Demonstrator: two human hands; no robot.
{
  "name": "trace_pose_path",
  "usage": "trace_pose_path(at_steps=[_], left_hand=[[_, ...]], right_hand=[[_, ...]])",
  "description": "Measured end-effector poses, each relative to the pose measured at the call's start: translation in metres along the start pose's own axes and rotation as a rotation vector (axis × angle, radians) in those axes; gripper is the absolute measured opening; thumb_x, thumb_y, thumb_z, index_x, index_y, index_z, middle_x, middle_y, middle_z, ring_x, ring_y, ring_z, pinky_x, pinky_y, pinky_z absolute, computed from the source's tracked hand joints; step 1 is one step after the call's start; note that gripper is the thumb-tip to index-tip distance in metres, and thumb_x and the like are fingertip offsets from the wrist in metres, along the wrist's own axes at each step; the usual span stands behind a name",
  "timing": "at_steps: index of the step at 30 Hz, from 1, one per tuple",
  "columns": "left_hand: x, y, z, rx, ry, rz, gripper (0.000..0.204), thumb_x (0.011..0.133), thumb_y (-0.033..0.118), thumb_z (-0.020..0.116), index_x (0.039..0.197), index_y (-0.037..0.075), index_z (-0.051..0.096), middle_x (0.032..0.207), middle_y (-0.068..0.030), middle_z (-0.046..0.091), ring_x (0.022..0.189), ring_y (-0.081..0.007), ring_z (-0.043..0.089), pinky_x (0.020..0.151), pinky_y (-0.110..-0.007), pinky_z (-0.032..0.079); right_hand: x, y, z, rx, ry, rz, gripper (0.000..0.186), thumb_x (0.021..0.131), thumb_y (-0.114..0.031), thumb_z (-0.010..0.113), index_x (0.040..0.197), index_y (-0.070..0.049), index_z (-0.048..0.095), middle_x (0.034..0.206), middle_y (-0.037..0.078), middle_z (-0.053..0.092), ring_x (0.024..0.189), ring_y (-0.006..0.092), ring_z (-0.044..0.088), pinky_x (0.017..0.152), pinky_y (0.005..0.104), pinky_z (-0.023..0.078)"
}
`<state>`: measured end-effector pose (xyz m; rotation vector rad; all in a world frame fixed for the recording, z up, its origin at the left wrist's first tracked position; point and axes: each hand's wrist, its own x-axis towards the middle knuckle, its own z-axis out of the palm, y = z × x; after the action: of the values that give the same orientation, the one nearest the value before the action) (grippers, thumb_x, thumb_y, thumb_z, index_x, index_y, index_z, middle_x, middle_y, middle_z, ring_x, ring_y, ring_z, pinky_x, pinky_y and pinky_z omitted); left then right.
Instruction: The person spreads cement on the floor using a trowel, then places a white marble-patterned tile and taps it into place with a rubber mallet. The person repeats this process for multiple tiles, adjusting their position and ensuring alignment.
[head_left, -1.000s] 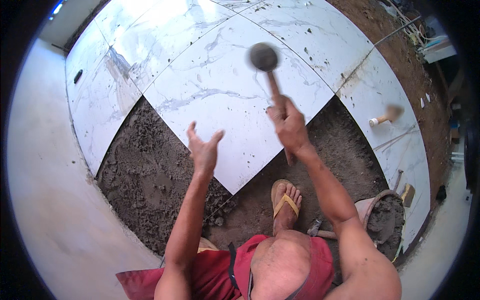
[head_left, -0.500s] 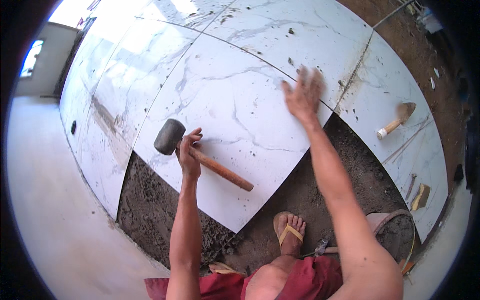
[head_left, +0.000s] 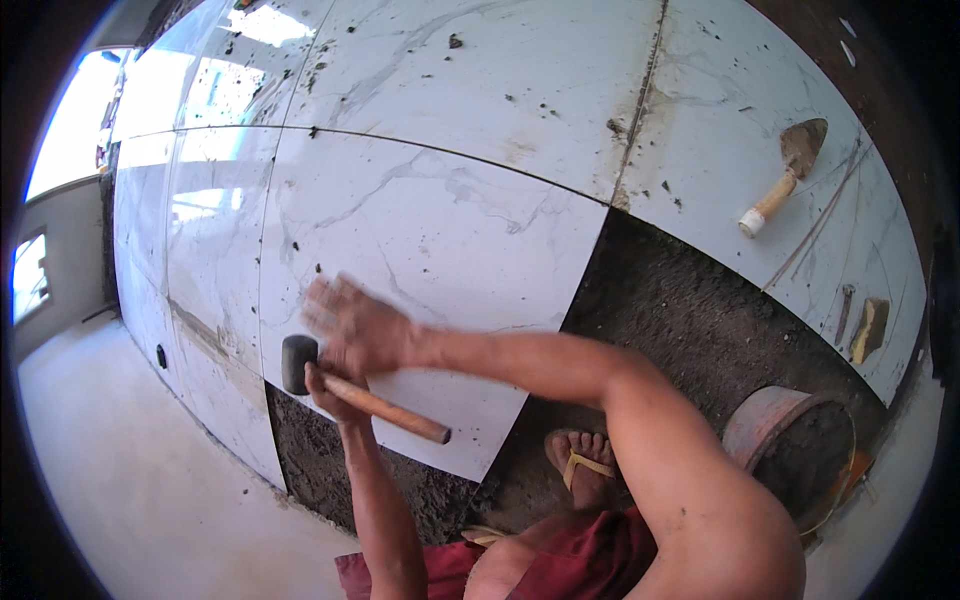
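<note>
Mallet (head_left: 378, 402) in the left fingers (head_left: 316, 383), dark head (head_left: 297, 364) just beside them

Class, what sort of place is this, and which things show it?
Likely an unfinished room on a building site: marbled floor tiles stop at rough dark ground, and a trowel lies on the tiles.

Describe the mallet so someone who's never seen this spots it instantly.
Start at the big white tile in the middle. Over its lower left part, the left hand holds the mallet. Unlike the flat-bladed trowel at upper right, it has a chunky dark head on a brown wooden handle.
</note>
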<state>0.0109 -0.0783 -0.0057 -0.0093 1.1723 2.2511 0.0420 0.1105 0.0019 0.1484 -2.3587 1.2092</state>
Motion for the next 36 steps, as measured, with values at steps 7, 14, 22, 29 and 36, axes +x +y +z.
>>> trace_pose_path(at_steps=[7, 14, 22, 29, 36], left_hand=[[-0.01, -0.006, -0.023, 0.003, 0.231, 0.069, 0.058, 0.093, 0.04, 0.041, 0.122, -0.01, 0.052, 0.119, -0.0183, 0.059, 0.11, -0.0265, 0.057, 0.098, -0.037, 0.044], [-0.006, -0.012, -0.024, -0.055, 0.203, 0.092, 0.047, 0.093, 0.037, 0.04, 0.079, -0.001, 0.064, 0.114, -0.021, 0.063, 0.105, -0.0285, 0.06, 0.091, -0.042, 0.051], [-0.003, -0.018, 0.015, 0.124, 0.583, 0.152, 0.039, 0.094, 0.041, 0.047, 0.087, 0.004, 0.058, 0.099, -0.0119, 0.065, 0.087, -0.0203, 0.063, 0.08, -0.032, 0.053], [-0.002, -0.017, 0.008, -0.093, 0.389, 0.045, 0.042, 0.091, 0.036, 0.043, 0.064, 0.005, 0.052, 0.106, -0.0179, 0.062, 0.097, -0.0244, 0.059, 0.084, -0.034, 0.051], [-0.006, -0.014, 0.003, 0.15, 0.438, 0.083, 0.038, 0.089, 0.034, 0.043, 0.067, 0.003, 0.048, 0.108, -0.0243, 0.062, 0.097, -0.034, 0.063, 0.086, -0.04, 0.052]], right_hand=[[-0.067, 0.021, -0.108, 0.069, -0.513, 0.128, 0.063, 0.09, -0.042, 0.052, 0.146, -0.02, 0.034, 0.153, 0.008, 0.024, 0.142, 0.0279, 0.018, 0.118, 0.045, 0.008], [-0.08, 0.068, -0.122, -0.347, -0.446, 0.09, 0.064, 0.089, -0.05, 0.049, 0.146, -0.025, 0.035, 0.155, 0.011, 0.02, 0.145, 0.0289, 0.009, 0.116, 0.0529, 0.001], [0.097, -0.078, -0.052, 0.296, -0.14, -0.232, 0.057, 0.091, -0.042, 0.051, 0.141, -0.017, 0.043, 0.15, 0.017, 0.031, 0.144, 0.0318, 0.016, 0.115, 0.0531, 0.01], [0.092, 0.125, -0.035, -0.509, -0.217, 0.073, 0.059, 0.091, -0.047, 0.047, 0.144, -0.022, 0.038, 0.152, 0.012, 0.029, 0.143, 0.0298, 0.015, 0.116, 0.0507, 0.007], [0.106, 0.113, -0.028, -0.575, -0.316, 0.155, 0.063, 0.092, -0.05, 0.043, 0.147, -0.02, 0.032, 0.153, 0.016, 0.024, 0.143, 0.0338, 0.017, 0.116, 0.0497, 0.007]])
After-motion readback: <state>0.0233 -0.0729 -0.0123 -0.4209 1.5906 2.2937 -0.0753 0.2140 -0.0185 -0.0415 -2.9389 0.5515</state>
